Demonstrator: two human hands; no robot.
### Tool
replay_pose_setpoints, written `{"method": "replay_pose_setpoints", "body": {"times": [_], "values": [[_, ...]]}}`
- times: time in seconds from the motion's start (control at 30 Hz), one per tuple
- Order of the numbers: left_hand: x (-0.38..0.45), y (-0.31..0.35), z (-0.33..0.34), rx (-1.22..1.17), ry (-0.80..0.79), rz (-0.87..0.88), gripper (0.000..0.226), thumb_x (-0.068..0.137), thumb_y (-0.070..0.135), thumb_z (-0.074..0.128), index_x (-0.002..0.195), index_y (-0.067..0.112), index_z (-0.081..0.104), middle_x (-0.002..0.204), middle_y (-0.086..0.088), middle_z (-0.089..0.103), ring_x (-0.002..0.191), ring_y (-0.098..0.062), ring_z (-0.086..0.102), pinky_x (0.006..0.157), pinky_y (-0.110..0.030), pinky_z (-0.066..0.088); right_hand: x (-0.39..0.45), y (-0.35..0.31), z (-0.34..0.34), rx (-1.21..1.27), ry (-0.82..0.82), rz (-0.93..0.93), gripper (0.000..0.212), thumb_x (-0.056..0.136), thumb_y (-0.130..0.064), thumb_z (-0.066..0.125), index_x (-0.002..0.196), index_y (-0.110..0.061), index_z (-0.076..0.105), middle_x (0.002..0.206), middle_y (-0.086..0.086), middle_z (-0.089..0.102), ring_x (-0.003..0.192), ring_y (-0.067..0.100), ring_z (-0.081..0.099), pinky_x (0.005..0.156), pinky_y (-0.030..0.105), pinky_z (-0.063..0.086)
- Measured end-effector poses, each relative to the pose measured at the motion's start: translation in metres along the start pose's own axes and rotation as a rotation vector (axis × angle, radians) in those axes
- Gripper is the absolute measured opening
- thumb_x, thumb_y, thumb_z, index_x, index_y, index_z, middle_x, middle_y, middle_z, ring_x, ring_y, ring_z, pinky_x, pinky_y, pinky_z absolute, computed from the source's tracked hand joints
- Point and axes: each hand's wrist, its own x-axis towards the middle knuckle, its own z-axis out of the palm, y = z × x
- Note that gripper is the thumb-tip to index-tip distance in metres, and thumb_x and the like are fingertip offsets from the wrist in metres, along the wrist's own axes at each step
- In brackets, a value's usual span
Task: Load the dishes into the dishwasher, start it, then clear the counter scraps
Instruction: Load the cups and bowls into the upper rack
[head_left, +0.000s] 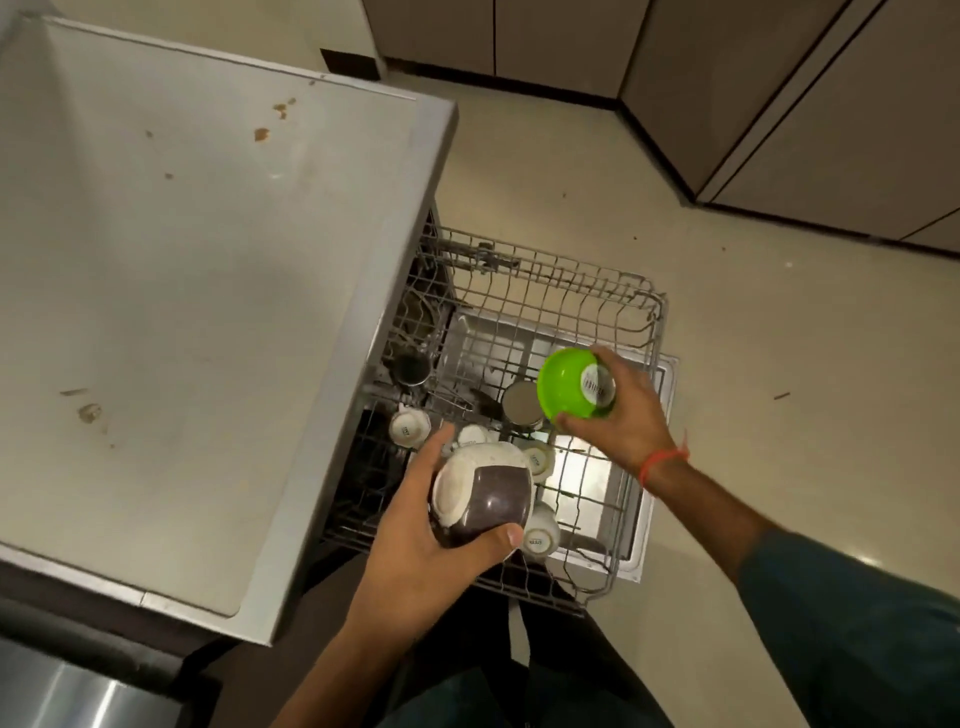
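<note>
The wire dishwasher rack (631, 306) is pulled out over the open door. My left hand (415, 540) grips a brown and white bowl (485, 496), turned upside down, above the rack's near side. My right hand (621, 415) holds a green bowl (569, 382), also inverted with a barcode sticker on its base, over the rack's middle. Several small white cups (408, 427) sit upside down in the rack, with a steel cup (521, 405) next to the green bowl. Food scraps (262, 134) lie on the white counter (182, 291).
The counter's corner overhangs the rack on the left. More crumbs (89, 413) lie at the counter's left side. Beige floor (753, 364) spreads to the right, bounded by cabinet doors (810, 104) at the back. A steel appliance surface (67, 691) shows at the bottom left.
</note>
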Motion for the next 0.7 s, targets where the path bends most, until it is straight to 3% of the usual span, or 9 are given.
{"method": "replay_pose_setpoints", "body": {"times": [0.1, 0.2, 0.33, 0.5, 0.7], "values": [[0.012, -0.008, 0.001, 0.035, -0.025, -0.002, 0.097, 0.074, 0.019, 0.092, 0.145, 0.057, 0.038, 0.131, 0.031, 0.060, 0.120, 0.002, 0.062, 0.098, -0.022, 0.053, 0.036, 0.015, 0.002, -0.152, 0.030, -0.007, 0.097, 0.062, -0.031, 0.092, 0.146, -0.030, 0.043, 0.136, 0.009, 0.044, 0.129, 0.028, 0.041, 0.103, 0.027, 0.035], [0.035, -0.023, 0.007, 0.039, -0.055, -0.021, 0.098, 0.070, 0.027, 0.093, 0.143, 0.061, 0.037, 0.136, 0.022, 0.061, 0.123, -0.005, 0.063, 0.102, -0.034, 0.054, 0.067, 0.038, 0.010, -0.272, 0.052, 0.020, 0.097, 0.063, -0.035, 0.090, 0.146, -0.035, 0.040, 0.140, 0.008, 0.040, 0.132, 0.031, 0.037, 0.106, 0.041, 0.042], [0.071, -0.041, 0.020, 0.034, -0.070, -0.049, 0.103, 0.065, 0.041, 0.089, 0.151, 0.052, 0.034, 0.141, 0.021, 0.056, 0.126, -0.004, 0.060, 0.102, -0.039, 0.055, 0.094, 0.069, 0.028, -0.381, 0.069, -0.020, 0.097, 0.066, -0.033, 0.089, 0.148, -0.032, 0.038, 0.145, 0.011, 0.037, 0.133, 0.035, 0.037, 0.107, 0.049, 0.043], [0.103, -0.072, 0.037, 0.021, -0.033, -0.080, 0.109, 0.063, 0.044, 0.094, 0.153, 0.052, 0.031, 0.141, 0.027, 0.055, 0.128, 0.004, 0.055, 0.106, -0.035, 0.053, 0.121, 0.102, 0.053, -0.380, 0.105, -0.055, 0.092, 0.069, -0.026, 0.087, 0.148, -0.027, 0.041, 0.148, 0.014, 0.036, 0.136, 0.035, 0.035, 0.111, 0.044, 0.039], [0.107, -0.099, 0.049, -0.021, -0.006, -0.131, 0.104, 0.065, 0.037, 0.093, 0.150, 0.052, 0.036, 0.145, 0.029, 0.051, 0.131, 0.001, 0.054, 0.104, -0.037, 0.054, 0.141, 0.123, 0.067, -0.403, 0.179, -0.091, 0.095, 0.065, -0.024, 0.088, 0.149, -0.022, 0.042, 0.150, 0.017, 0.038, 0.137, 0.037, 0.036, 0.113, 0.042, 0.036]]}}
